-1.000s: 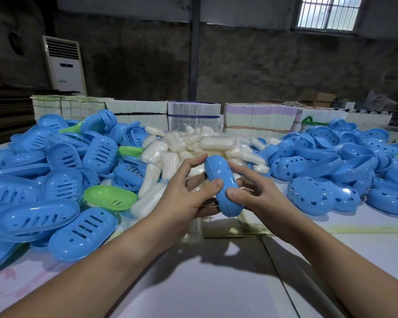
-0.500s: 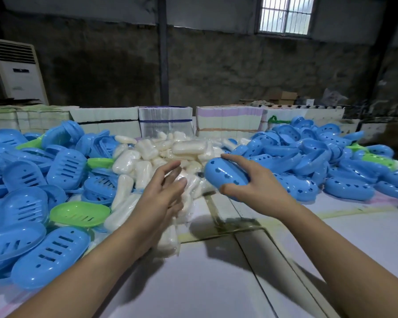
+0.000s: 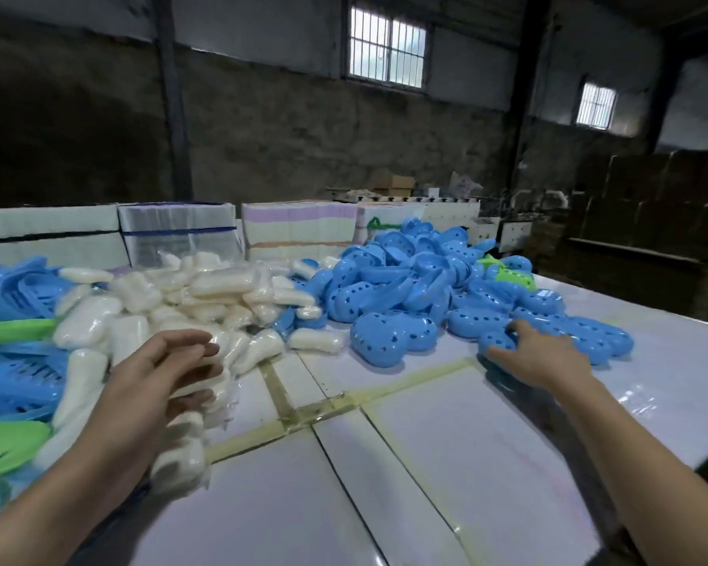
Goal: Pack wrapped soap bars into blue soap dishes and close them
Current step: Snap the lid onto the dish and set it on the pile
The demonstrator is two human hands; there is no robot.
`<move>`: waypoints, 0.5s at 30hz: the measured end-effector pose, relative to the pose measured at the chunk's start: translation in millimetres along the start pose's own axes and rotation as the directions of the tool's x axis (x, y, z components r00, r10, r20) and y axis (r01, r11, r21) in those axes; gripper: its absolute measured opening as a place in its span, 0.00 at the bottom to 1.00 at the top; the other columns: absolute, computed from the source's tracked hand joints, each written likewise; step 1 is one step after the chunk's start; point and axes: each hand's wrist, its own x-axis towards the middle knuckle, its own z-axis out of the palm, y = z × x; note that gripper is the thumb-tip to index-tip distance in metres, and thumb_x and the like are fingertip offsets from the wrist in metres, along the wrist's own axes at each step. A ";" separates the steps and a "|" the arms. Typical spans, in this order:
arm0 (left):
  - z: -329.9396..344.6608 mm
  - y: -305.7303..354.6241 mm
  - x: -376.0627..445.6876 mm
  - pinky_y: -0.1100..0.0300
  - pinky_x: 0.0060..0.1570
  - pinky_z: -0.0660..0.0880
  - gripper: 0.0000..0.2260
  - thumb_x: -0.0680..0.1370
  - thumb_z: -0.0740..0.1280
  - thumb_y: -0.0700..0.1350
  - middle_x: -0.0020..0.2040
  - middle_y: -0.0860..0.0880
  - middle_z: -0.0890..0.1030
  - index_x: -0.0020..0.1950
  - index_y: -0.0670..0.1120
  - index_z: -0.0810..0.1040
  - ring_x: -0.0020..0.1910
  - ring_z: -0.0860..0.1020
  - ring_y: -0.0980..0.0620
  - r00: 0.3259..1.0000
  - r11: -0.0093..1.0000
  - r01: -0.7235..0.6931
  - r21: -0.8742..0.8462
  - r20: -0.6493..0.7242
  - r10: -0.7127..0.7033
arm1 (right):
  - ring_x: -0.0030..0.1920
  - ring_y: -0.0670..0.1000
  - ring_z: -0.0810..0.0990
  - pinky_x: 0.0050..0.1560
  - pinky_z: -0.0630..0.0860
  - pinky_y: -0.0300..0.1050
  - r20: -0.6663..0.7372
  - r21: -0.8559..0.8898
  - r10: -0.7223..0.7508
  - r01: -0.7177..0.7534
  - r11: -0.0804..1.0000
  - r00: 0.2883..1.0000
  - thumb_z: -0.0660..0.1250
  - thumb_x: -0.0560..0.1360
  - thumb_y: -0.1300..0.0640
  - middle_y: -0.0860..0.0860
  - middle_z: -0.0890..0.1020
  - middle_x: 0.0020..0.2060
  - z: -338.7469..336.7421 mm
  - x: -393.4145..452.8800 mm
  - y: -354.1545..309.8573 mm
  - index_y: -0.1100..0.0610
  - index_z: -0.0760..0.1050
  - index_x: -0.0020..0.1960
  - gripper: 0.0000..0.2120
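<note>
A changeover between one dish and the next is judged to be in hand on the bench (image 3: pixel 446 463). With the heap of wrapped soap bars (image 3: pixel 221 288) taken as landmark, slotted blue trays (image 3: pixel 21 381) and a green tray (image 3: pixel 5 443) are seen to its left. At the heap's near edge the left hand (image 3: pixel 168 373) is held above the bars, fingers (image 3: pixel 197 341) loosely spread and nothing gripped. To the heap's right, a mound of closed blue soap dishes (image 3: pixel 405 288) is piled, and at its near rim the right hand (image 3: pixel 536 353) is laid on a blue soap dish (image 3: pixel 497 341), fingers splayed over it; whether it is gripped cannot be told. A single bar must next be singled out, and slippery wrappers and crowding neighbours are judged likely to hinder that. Banded bundles (image 3: pixel 176 234) are stacked behind the heap.
</note>
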 end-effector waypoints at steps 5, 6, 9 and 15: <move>0.5 -7.7 1.7 0.47 0.46 0.79 0.11 0.81 0.64 0.40 0.50 0.47 0.86 0.48 0.51 0.85 0.48 0.86 0.47 1.000 1.000 -0.007 0.023 0.026 0.007 | 0.68 0.62 0.63 0.65 0.64 0.61 -0.165 -0.152 0.066 -0.092 0.984 0.984 0.58 0.74 0.31 0.56 0.68 0.69 14.0 24.1 31.4 0.38 0.70 0.68 0.25; 0.3 -8.7 2.3 0.46 0.48 0.79 0.11 0.81 0.64 0.40 0.50 0.47 0.86 0.48 0.51 0.85 0.48 0.86 0.47 1.000 0.999 -0.001 0.032 0.023 0.000 | 0.68 0.62 0.64 0.65 0.64 0.61 -0.176 -0.166 0.080 -0.109 0.980 0.981 0.59 0.75 0.33 0.56 0.67 0.69 14.0 28.3 34.4 0.39 0.71 0.67 0.24; 0.4 -10.5 3.1 0.42 0.51 0.80 0.11 0.80 0.65 0.37 0.47 0.44 0.86 0.47 0.48 0.85 0.46 0.86 0.44 0.999 0.997 0.020 0.072 0.030 -0.022 | 0.68 0.63 0.62 0.65 0.64 0.61 -0.206 -0.166 0.109 -0.145 0.975 0.972 0.62 0.77 0.46 0.56 0.64 0.70 16.7 38.6 37.3 0.39 0.72 0.65 0.17; 5.6 -7.4 -1.2 0.50 0.40 0.84 0.12 0.79 0.65 0.35 0.42 0.43 0.86 0.45 0.49 0.85 0.41 0.86 0.46 0.999 0.991 0.009 0.130 0.050 -0.016 | 0.69 0.62 0.62 0.66 0.65 0.59 -0.257 -0.167 -0.021 -0.023 0.986 0.966 0.62 0.78 0.51 0.56 0.64 0.69 20.3 46.4 10.2 0.44 0.69 0.70 0.20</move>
